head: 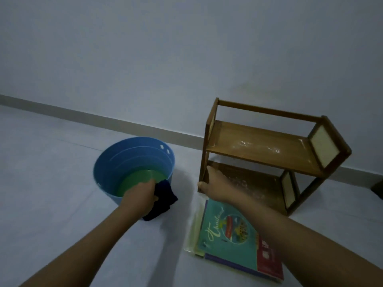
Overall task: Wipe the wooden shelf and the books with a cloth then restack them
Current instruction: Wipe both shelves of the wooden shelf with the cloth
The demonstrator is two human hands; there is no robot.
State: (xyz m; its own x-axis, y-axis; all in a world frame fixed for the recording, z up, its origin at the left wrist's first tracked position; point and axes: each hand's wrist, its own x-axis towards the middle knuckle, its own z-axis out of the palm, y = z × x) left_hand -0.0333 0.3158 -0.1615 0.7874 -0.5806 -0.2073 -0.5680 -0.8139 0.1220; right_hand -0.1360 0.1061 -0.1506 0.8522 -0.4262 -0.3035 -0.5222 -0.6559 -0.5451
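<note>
Your left hand (143, 193) has its grip closed around the dark cloth (162, 200) at the near rim of the blue bucket (116, 162). Your right hand (213, 183) grips the left side panel of the empty wooden shelf (263, 146), which stands on the floor. The books (232, 235) lie stacked just before it.

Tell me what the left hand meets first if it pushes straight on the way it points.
Probably the blue bucket: the left hand, gripping the dark cloth, is already at its near rim, pointing inward. Depth is unclear.
</note>
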